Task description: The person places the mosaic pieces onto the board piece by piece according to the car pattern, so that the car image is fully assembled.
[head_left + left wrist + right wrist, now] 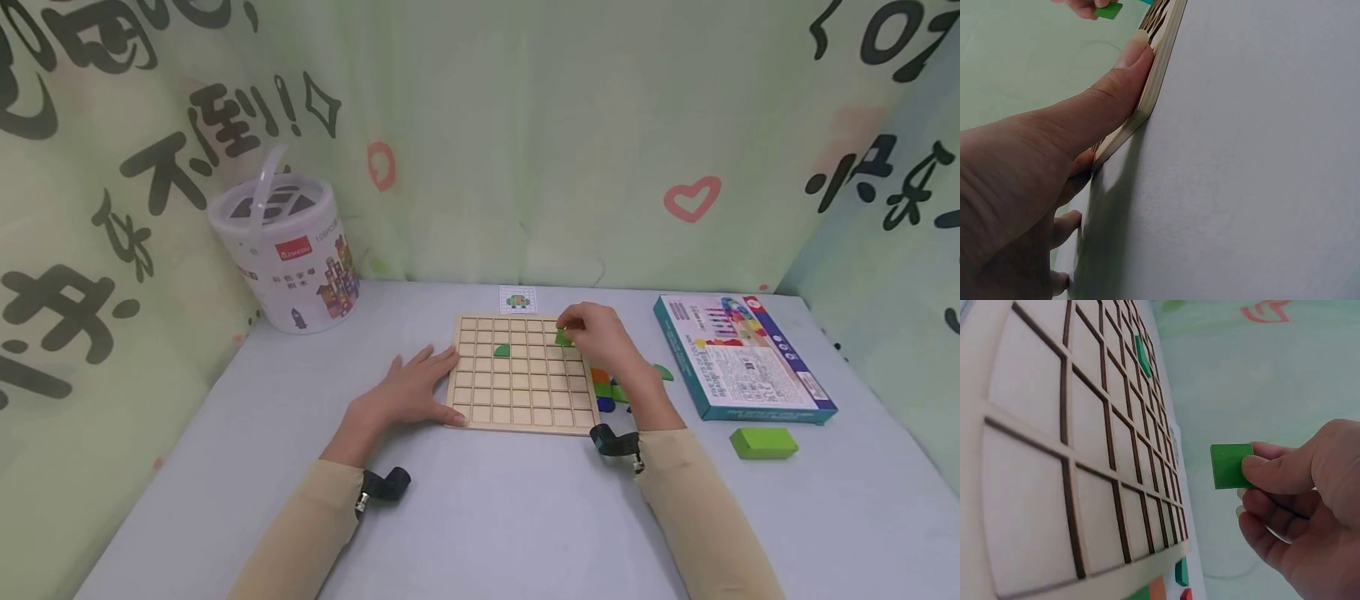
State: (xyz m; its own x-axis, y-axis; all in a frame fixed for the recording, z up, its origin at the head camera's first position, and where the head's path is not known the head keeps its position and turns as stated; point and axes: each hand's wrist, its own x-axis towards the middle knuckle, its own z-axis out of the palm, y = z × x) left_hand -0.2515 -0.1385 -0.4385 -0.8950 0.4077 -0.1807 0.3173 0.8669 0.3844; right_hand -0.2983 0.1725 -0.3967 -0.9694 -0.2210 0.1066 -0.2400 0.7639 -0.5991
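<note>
A wooden grid board (517,387) lies on the table, its square cells edged by raised strips. One green quarter-round tile (502,351) sits in a cell left of the middle. My left hand (408,390) is spread at the board's left side, thumb on the near left corner and fingers along the edge. Above the board's far right part, my right hand (603,333) pinches a green square tile (1230,466) between thumb and index finger. In the right wrist view the tile is held up off the board, its flat face showing.
Orange, blue and green tiles (602,390) lie by the board's right edge, partly behind the right arm. A small pattern card (517,299) is beyond the board. To the right are a flat box (742,358) and a green block (764,443); a white bucket (288,258) stands back left.
</note>
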